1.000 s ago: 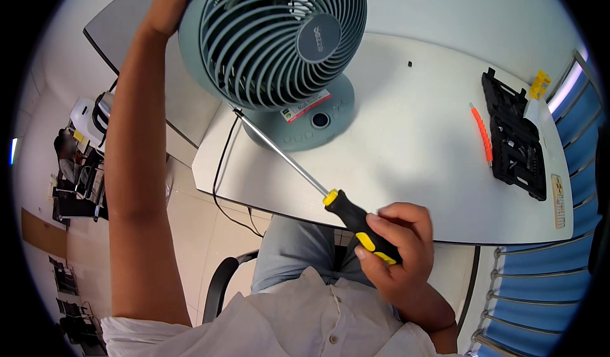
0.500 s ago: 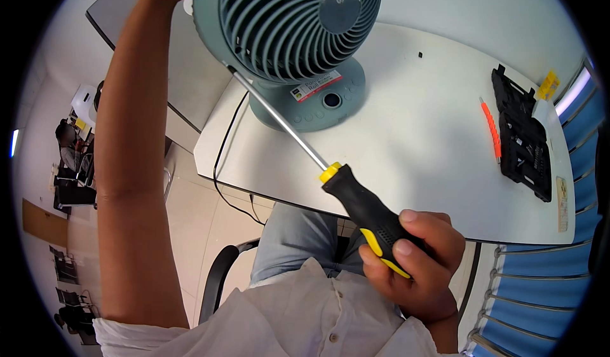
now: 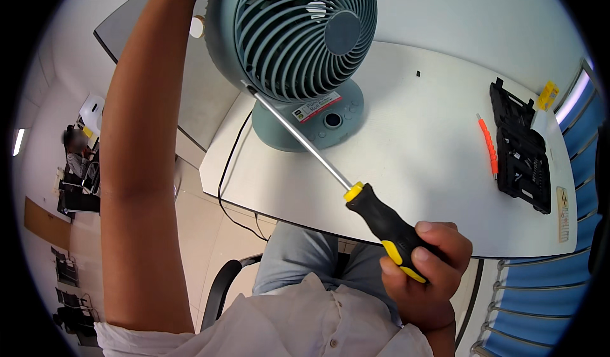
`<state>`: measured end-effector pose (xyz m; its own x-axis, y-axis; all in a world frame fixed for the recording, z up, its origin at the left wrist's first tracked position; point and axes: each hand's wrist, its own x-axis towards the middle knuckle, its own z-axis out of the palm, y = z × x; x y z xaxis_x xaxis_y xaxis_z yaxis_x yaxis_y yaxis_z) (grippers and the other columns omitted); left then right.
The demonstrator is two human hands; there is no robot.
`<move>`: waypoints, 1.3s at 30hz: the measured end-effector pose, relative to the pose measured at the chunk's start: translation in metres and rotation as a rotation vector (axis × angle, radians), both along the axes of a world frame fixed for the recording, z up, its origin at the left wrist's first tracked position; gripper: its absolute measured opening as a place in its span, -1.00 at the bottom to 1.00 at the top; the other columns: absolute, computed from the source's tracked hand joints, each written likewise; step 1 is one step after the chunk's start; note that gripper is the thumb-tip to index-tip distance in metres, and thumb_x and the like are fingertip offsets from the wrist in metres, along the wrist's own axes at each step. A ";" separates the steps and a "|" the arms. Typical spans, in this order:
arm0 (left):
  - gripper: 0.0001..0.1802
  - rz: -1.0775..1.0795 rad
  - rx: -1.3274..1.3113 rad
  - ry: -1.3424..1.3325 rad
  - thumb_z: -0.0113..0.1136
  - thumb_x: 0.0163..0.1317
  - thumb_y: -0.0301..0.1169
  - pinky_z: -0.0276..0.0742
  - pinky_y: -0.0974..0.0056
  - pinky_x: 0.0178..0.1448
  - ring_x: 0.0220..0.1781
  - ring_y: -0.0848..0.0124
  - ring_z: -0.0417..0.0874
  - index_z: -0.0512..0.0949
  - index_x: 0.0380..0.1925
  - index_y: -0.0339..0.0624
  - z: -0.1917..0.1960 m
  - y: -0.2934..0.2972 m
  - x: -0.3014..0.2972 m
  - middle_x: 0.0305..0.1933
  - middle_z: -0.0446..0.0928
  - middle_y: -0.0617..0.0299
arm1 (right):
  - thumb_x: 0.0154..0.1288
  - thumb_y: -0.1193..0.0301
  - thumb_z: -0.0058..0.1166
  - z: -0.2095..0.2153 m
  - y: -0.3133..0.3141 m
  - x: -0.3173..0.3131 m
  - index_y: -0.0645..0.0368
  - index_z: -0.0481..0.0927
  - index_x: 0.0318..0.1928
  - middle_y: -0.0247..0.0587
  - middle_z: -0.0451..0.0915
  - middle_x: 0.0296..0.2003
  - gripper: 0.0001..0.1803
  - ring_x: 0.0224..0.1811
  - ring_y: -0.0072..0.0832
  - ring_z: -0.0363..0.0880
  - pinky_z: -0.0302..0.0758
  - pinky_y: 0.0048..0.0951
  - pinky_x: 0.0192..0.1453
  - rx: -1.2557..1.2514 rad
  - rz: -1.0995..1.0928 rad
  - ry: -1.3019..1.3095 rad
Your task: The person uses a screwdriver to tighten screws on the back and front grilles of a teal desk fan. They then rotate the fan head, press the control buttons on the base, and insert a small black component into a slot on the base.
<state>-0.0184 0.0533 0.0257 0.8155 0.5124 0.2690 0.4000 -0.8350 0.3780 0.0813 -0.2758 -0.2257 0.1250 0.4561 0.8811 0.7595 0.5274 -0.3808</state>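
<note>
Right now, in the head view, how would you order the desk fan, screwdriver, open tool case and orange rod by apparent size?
1. Desk fan
2. Screwdriver and tool case: unsure, as the screwdriver is longer but thinner
3. Orange rod

A printed red-and-white label (image 3: 316,107) sits on the grey-green fan (image 3: 295,45).

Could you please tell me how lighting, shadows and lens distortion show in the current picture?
In the head view, fisheye distortion bows the edge of the white table; soft shadows fall on it right of the fan; a bright strip glares near the right rim; the screwdriver looks fairly sharp, the distant chairs indistinct.
</note>
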 end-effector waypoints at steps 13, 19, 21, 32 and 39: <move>-0.01 -0.013 0.065 0.048 0.14 0.00 0.27 0.33 0.02 0.30 0.23 0.00 0.45 0.31 0.28 -0.24 -0.005 -0.007 -0.001 0.18 0.44 -0.21 | -0.05 0.54 0.39 0.004 0.009 0.008 0.03 0.37 -0.01 -0.05 0.38 0.00 -0.42 -0.35 -0.38 0.51 0.53 -0.45 -0.33 0.063 -0.003 -0.021; -0.06 0.001 0.102 0.186 0.10 0.03 0.16 0.19 -0.01 0.42 0.31 -0.07 0.38 0.24 0.37 -0.11 0.007 -0.021 0.019 0.29 0.36 -0.21 | -0.04 0.51 0.40 0.000 -0.002 0.015 -0.03 0.34 0.02 -0.10 0.37 -0.02 -0.38 -0.33 -0.37 0.51 0.53 -0.44 -0.35 0.045 -0.025 0.024; -0.08 0.020 0.073 0.195 0.11 -0.01 0.11 0.19 0.00 0.42 0.31 -0.07 0.37 0.28 0.35 -0.12 0.006 -0.009 0.026 0.29 0.36 -0.21 | -0.03 0.50 0.39 -0.002 -0.006 0.016 -0.06 0.33 0.00 -0.11 0.35 -0.02 -0.39 -0.32 -0.36 0.50 0.52 -0.44 -0.36 0.005 -0.047 0.051; -0.14 -0.010 -0.044 0.275 0.13 0.02 0.00 0.15 0.06 0.45 0.35 -0.02 0.32 0.31 0.32 -0.21 0.014 -0.005 0.040 0.34 0.30 -0.20 | -0.03 0.51 0.40 -0.007 -0.001 0.014 -0.10 0.30 0.00 -0.13 0.34 -0.01 -0.37 -0.29 -0.36 0.48 0.53 -0.44 -0.33 -0.046 -0.003 0.118; -0.10 -0.084 -0.083 0.386 0.12 0.08 0.15 0.04 -0.01 0.49 0.41 -0.05 0.23 0.27 0.36 -0.14 0.025 -0.013 0.049 0.40 0.23 -0.13 | -0.07 0.53 0.44 0.010 0.002 0.013 -0.12 0.34 0.01 -0.14 0.36 0.00 -0.34 -0.28 -0.34 0.51 0.55 -0.43 -0.34 -0.070 -0.018 0.106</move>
